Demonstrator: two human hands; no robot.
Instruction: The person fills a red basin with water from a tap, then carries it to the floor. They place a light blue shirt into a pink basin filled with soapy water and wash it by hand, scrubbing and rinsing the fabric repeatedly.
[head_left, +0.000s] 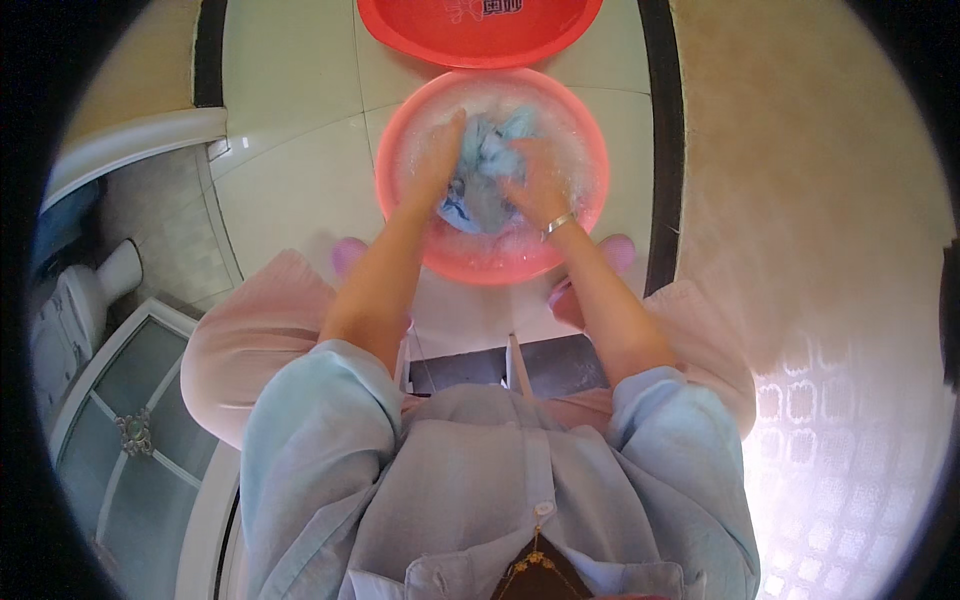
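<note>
A pink plastic basin (491, 276) of foamy water stands on the floor before me. In it lies a bunched, wet light-blue cloth (487, 206) with grey and darker blue patches. My left hand (444, 154) is against the cloth's left side, its thumb side up; the other fingers are hidden, so its grip is unclear. From the right, my right hand (541, 180) is curled on the cloth, its fingers bent over a fold and slightly blurred. A metal bracelet (559, 223) circles the right wrist.
Just beyond the pink basin is a red plastic basin (480, 49) bearing print. Pink footwear (617, 253) shows beside the near rim. A dark border strip (664, 187) runs along the tiled floor (292, 180) at right. On the left stands a white-framed glass door (150, 427).
</note>
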